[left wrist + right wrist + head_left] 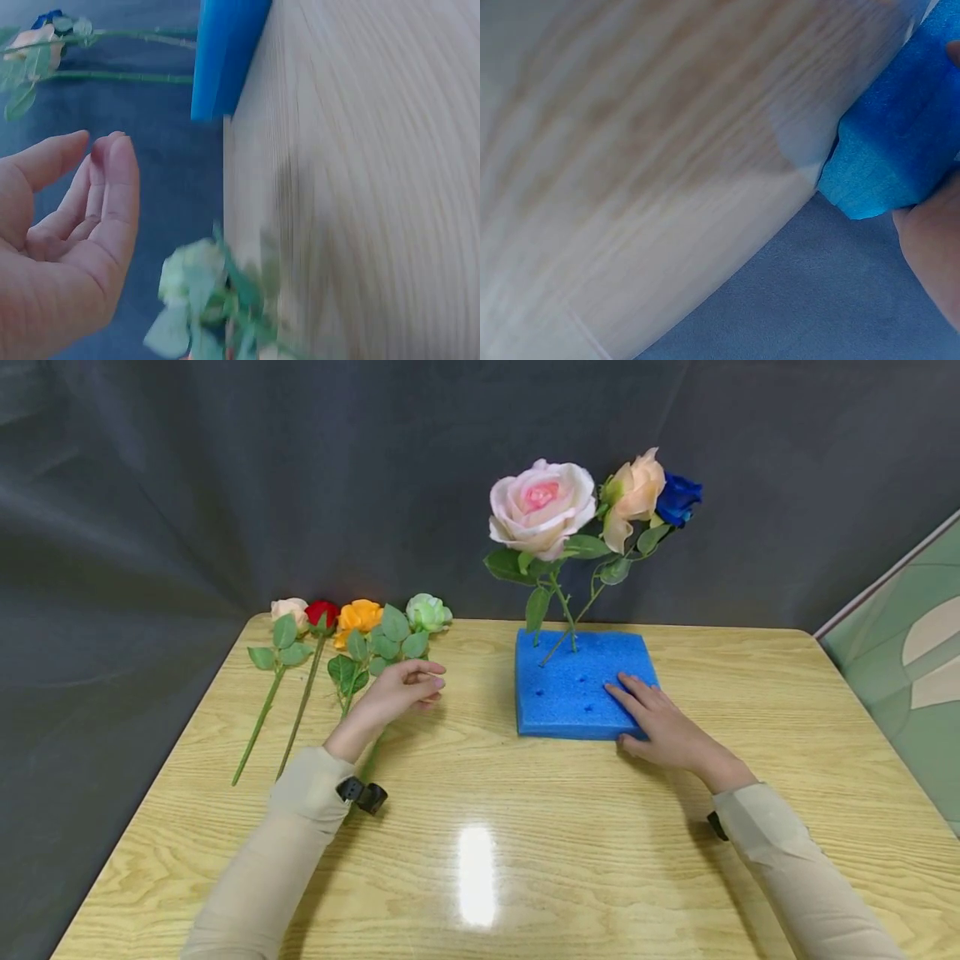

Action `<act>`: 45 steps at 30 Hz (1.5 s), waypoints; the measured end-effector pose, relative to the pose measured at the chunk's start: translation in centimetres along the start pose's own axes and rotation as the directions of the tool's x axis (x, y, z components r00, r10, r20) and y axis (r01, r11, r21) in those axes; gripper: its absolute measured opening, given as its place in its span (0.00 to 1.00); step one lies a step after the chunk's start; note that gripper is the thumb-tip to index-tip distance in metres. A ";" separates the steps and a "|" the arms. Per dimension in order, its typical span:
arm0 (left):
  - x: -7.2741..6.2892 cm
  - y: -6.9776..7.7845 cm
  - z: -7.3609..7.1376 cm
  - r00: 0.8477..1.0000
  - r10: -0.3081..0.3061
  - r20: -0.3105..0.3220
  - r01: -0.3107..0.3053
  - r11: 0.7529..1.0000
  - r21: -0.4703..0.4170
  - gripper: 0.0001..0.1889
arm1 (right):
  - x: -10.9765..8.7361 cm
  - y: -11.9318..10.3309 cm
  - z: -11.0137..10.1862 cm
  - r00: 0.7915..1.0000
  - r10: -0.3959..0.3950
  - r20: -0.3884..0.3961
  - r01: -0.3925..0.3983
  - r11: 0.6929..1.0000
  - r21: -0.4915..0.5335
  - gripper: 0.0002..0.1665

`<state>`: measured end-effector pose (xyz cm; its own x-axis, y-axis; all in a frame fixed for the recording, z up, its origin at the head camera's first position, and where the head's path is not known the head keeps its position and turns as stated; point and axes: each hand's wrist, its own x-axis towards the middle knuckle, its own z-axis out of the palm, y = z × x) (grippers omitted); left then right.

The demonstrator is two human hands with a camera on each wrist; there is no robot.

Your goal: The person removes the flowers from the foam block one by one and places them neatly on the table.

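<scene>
My left hand (399, 692) hovers over the stems of the loose flowers, its fingers loosely bent and holding nothing. In the left wrist view, thumb and fingertips stay apart with only air between them. My right hand (663, 727) rests on the front right corner of a blue foam block (558, 717), fingers fairly straight on top and thumb by the front side. Out of the block rise a large pale pink rose (542, 506), a peach rose (637, 489) and a blue rose (678, 499). Several small holes show in the block's top.
Left on the wooden table (420, 877) lie a cream rose (289, 612), a red rose (322, 613), an orange rose (360, 617) and a pale green rose (428, 612), stems toward me. A dark cloth (375, 468) hangs behind the table.
</scene>
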<state>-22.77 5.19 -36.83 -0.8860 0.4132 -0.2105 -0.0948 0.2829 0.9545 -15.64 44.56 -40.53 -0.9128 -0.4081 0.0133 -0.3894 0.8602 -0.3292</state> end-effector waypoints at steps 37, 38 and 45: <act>7.8 4.2 13.4 0.983 0.099 -0.153 -0.166 0.832 -0.530 0.21 | 0.3 -0.1 0.2 1.000 -0.011 -0.005 0.011 1.000 0.000 0.45; 7.8 4.2 13.6 0.983 0.099 -0.157 -0.168 0.832 -0.528 0.21 | 0.3 -0.1 0.2 1.000 -0.009 -0.003 0.009 1.000 0.001 0.45; 8.6 4.4 15.0 0.975 0.085 -0.204 -0.179 0.843 -0.508 0.21 | 0.3 0.0 0.2 1.000 -0.008 -0.003 0.008 1.000 -0.002 0.45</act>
<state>-23.97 22.95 -37.59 -0.9646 0.2507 -0.0814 -0.1516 -0.2751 0.9494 -15.86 44.35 -40.69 -0.9100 -0.4143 0.0189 -0.3972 0.8576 -0.3269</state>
